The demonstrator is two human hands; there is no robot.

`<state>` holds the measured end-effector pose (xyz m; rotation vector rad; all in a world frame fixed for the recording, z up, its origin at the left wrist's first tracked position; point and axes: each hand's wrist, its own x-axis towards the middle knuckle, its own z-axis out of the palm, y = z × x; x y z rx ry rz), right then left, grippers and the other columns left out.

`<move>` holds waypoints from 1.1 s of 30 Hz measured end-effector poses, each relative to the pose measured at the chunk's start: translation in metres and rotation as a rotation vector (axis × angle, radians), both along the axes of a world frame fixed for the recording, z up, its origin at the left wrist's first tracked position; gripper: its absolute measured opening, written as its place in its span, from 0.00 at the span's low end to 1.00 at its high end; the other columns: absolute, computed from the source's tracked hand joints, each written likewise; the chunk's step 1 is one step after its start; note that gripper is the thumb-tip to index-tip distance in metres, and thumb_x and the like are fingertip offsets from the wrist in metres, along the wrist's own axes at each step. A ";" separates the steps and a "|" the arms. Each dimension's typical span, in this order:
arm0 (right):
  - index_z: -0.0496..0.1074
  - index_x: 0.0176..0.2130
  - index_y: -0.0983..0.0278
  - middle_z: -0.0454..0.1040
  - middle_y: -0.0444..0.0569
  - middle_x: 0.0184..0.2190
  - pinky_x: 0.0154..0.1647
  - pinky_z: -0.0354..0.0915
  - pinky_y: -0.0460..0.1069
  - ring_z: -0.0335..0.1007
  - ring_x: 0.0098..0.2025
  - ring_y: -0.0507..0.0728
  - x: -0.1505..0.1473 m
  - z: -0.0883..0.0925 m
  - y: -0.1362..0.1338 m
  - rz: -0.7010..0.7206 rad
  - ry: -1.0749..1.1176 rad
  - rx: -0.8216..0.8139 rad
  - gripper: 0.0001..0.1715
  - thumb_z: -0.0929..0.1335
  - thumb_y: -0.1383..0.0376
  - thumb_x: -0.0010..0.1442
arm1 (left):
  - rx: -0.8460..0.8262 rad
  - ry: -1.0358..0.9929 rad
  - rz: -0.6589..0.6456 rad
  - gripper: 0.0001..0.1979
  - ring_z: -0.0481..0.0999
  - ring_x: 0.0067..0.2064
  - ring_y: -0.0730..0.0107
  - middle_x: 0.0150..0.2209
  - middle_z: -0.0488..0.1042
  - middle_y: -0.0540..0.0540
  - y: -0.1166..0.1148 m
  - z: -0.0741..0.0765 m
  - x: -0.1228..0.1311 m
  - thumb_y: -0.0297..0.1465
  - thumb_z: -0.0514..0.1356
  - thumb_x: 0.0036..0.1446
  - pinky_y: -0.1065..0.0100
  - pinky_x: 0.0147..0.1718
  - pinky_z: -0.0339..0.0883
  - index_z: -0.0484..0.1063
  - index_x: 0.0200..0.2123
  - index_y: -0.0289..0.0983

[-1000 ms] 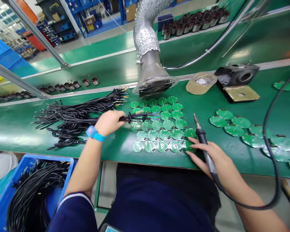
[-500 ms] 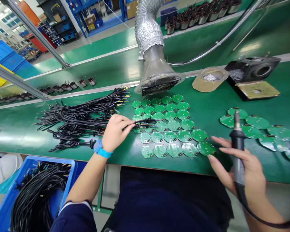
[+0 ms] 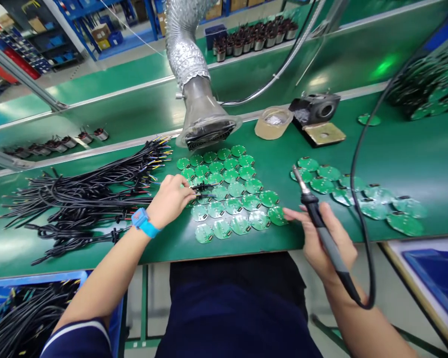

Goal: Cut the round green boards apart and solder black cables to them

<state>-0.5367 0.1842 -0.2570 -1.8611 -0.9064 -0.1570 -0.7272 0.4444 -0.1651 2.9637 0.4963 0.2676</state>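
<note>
My left hand (image 3: pixel 171 199) pinches black cables (image 3: pixel 206 187) near their ends, just above round green circuit boards (image 3: pixel 236 189) laid in rows. The other lengths of cable run left toward a pile of black cables (image 3: pixel 93 184) with bare coloured wire ends. In my right hand (image 3: pixel 330 243) lies a soldering iron (image 3: pixel 324 236), its metal tip angled up and to the left. My right fingertips reach the edge of the rightmost board in the front row; whether they press on it I cannot tell. More round boards (image 3: pixel 328 172) lie loosely scattered right of the iron.
A fume extractor hood (image 3: pixel 209 122) hangs behind the rows. Farther right stand a tape roll (image 3: pixel 273 123) and a soldering iron stand (image 3: pixel 317 117). The iron's cord (image 3: pixel 358 149) loops across the right side. A blue bin (image 3: pixel 85 278) of cables sits below the table's left front.
The view has shifted to the right. The soldering iron has tilted from nearly upright to leaning left, and my right fingers have closed in on the front-row board. My left hand still pinches the cables.
</note>
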 end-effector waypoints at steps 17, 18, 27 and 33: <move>0.70 0.40 0.62 0.72 0.46 0.27 0.27 0.70 0.46 0.73 0.28 0.53 -0.045 0.070 -0.008 0.535 -0.124 -0.064 0.11 0.67 0.70 0.55 | -0.849 -0.192 0.331 0.02 0.74 0.35 0.70 0.31 0.76 0.48 -0.077 -0.030 -0.043 0.29 0.63 0.51 0.69 0.37 0.68 0.77 0.28 0.38; 0.69 0.39 0.62 0.72 0.45 0.26 0.26 0.70 0.46 0.73 0.27 0.53 -0.050 0.070 -0.006 0.564 -0.119 -0.065 0.09 0.66 0.70 0.56 | -0.845 -0.198 0.358 0.02 0.74 0.35 0.70 0.31 0.76 0.48 -0.081 -0.030 -0.043 0.29 0.64 0.50 0.69 0.36 0.68 0.77 0.28 0.38; 0.67 0.37 0.63 0.72 0.45 0.23 0.24 0.71 0.45 0.73 0.25 0.52 -0.079 0.061 0.013 0.569 -0.177 -0.033 0.05 0.65 0.69 0.58 | -0.729 -0.230 0.398 0.03 0.71 0.35 0.70 0.29 0.71 0.47 -0.092 -0.032 -0.041 0.27 0.63 0.49 0.68 0.35 0.67 0.77 0.26 0.38; 0.67 0.37 0.62 0.72 0.44 0.23 0.25 0.71 0.44 0.73 0.25 0.52 -0.083 0.055 0.014 0.558 -0.144 -0.057 0.04 0.65 0.68 0.58 | -0.653 -0.258 0.360 0.04 0.71 0.33 0.71 0.27 0.71 0.48 -0.093 -0.034 -0.042 0.25 0.63 0.49 0.67 0.35 0.66 0.77 0.25 0.37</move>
